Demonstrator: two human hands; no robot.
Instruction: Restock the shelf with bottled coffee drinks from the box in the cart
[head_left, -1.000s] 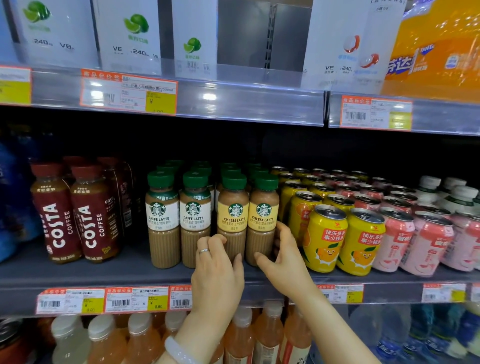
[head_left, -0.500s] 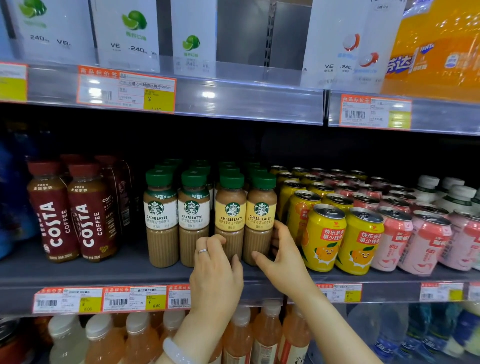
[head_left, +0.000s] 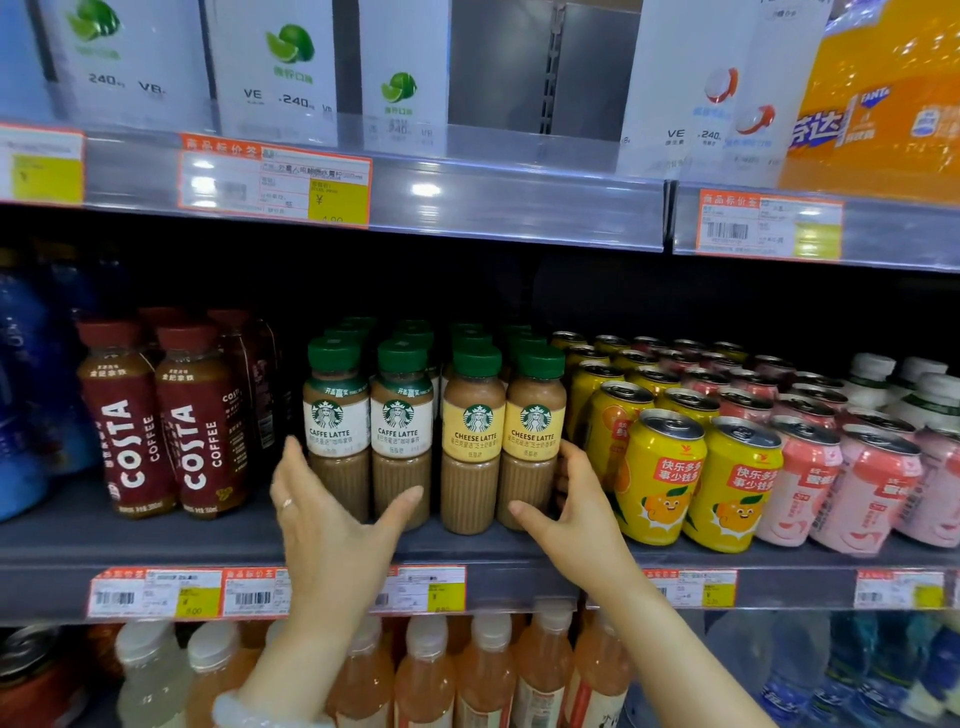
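Rear bottle rows fading into dark, count unclear; price tags (head_left: 156, 592) blurred. Cheese latte bottles (head_left: 530, 441) standing at shelf (head_left: 130, 540) front, beside caffe latte bottles (head_left: 332, 431). Right hand (head_left: 571, 499) curling round outer cheese latte bottle, squeezed against yellow cans (head_left: 660, 478). Left hand (head_left: 332, 514) spread loose, holding nothing, fingers reaching past caffe latte pair. Costa bottles (head_left: 197, 426) left, small gap showing between.
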